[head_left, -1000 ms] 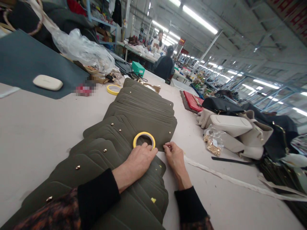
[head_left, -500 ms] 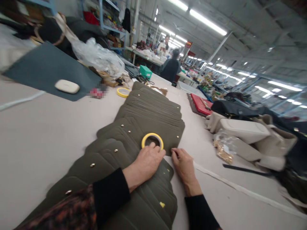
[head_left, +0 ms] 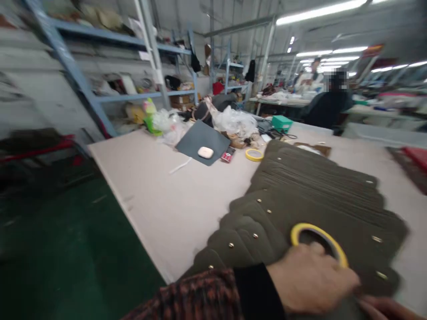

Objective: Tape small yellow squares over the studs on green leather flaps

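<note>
Head view, blurred w/ motion: yellow tape roll (head_left: 318, 238) lies flat on the fanned stack of olive-green leather panels (head_left: 310, 200) at approx 5 o'clock of the frame, near the table's (head_left: 173, 200) near edge. Left hand (head_left: 310, 280) rests knuckles-up on the roll's near rim, fingers curled down over it & pressing on the panels; whether fingertips pinch the roll can't be told. Black cuff and dark red-patterned sleeve (head_left: 200, 295) run off toward 7 o'clock. Right hand (head_left: 387, 307) shows only as a sliver at the bottom edge, approx 5 o'clock, just beside the left; its fingers are cut off, so spread or closed can't be told. Panels overlap like shingles, running toward 1 o'clock, small brass studs (head_left: 256, 235) along their scalloped edges. Beyond, at approx 12 o'clock on the table: second yellow tape roll (head_left: 254, 154), grey mat (head_left: 200, 140) w/ a white oval object (head_left: 206, 152) on it, clear plastic bags (head_left: 235, 121), green box (head_left: 282, 123). Blue metal shelving (head_left: 110, 95) stands at 10–11 o'clock, dark green floor (head_left: 66, 249) at 8 o'clock. Seated person in dark top (head_left: 325, 109) at 1 o'clock, back to camera, well apart from the hands.
</note>
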A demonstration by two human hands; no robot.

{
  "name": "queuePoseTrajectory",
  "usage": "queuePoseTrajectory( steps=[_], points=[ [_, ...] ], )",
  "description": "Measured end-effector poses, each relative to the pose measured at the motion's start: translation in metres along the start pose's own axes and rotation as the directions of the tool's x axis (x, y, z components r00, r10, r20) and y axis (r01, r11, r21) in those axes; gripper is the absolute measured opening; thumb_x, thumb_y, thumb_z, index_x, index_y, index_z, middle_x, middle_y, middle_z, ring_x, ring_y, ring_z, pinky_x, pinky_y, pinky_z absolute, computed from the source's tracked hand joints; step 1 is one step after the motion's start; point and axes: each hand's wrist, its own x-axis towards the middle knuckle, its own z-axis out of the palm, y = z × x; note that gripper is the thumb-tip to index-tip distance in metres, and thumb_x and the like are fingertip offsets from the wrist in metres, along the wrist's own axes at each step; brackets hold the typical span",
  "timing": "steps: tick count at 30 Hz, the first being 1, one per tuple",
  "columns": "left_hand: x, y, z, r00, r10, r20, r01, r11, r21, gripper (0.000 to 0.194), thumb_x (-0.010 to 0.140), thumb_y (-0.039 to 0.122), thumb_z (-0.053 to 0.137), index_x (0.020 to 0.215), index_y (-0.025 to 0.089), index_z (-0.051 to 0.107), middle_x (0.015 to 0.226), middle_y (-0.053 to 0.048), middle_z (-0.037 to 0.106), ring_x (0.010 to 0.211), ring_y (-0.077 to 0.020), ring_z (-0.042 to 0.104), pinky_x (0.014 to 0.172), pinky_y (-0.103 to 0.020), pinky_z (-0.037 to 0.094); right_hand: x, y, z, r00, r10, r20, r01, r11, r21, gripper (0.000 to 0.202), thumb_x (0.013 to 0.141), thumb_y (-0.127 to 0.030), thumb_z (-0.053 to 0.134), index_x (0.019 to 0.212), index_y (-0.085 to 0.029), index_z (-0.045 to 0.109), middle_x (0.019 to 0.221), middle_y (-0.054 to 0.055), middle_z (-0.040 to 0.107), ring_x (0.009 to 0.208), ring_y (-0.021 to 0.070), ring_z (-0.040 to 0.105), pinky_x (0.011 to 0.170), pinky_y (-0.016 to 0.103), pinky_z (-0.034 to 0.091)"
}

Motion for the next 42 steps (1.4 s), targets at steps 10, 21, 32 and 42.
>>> queuePoseTrajectory(
  steps=[10, 21, 32, 42],
  points=[
    [0.005, -0.007, 0.009, 0.971, -0.144, -0.190, 0.083, 0.950, -0.300, 0.021, 0.098, 0.021, 0.035, 0.096, 0.018, 0.056, 0.088, -0.004, 0.060, 0.090, -0.0175, 0.053, 0.083, -0.031, 0.046, -0.045, 0.011, -0.078, 0.999, 0.025, 0.045, -0.019, 0.992, -0.124, 0.019, 0.091, -0.031, 0.052, 0.081, -0.022, 0.065, 0.080, 0.003, 0.064, 0.076, 0.0169, 0.061, 0.072, 0.028, 0.047],
    [0.005, -0.008, 0.007, 0.948, -0.077, -0.309, -0.057, 0.913, -0.403, 0.023, 0.097, 0.021, 0.036, 0.102, 0.018, 0.059, 0.090, -0.004, 0.067, 0.087, -0.0154, 0.061, 0.084, -0.029, 0.049, -0.056, 0.007, -0.086, 0.986, 0.147, -0.075, -0.129, 0.970, 0.205, 0.019, 0.087, -0.029, 0.057, 0.091, -0.021, 0.073, 0.087, 0.004, 0.072, 0.080, 0.0173, 0.065, 0.074, 0.029, 0.051],
    [0.002, -0.007, 0.008, 0.974, -0.021, -0.223, -0.069, 0.920, -0.385, 0.047, 0.096, 0.023, 0.042, 0.142, 0.024, 0.030, 0.127, -0.004, 0.061, 0.103, -0.0151, 0.064, 0.091, -0.029, 0.051, -0.049, -0.042, -0.081, 0.947, -0.118, -0.298, 0.159, 0.980, 0.119, 0.020, 0.088, -0.016, 0.053, 0.104, -0.020, 0.065, 0.092, 0.005, 0.068, 0.079, 0.0158, 0.062, 0.072, 0.028, 0.051],
    [0.002, -0.005, 0.010, 0.991, 0.000, -0.136, -0.046, 0.939, -0.341, 0.031, 0.095, 0.020, 0.043, 0.125, 0.021, 0.044, 0.104, -0.004, 0.068, 0.093, -0.0168, 0.066, 0.083, -0.029, 0.050, -0.046, -0.040, -0.076, 0.907, -0.270, -0.323, 0.234, 0.961, -0.146, 0.015, 0.084, -0.011, 0.049, 0.081, -0.020, 0.061, 0.073, 0.002, 0.065, 0.066, 0.0147, 0.060, 0.064, 0.026, 0.048]
  ],
)
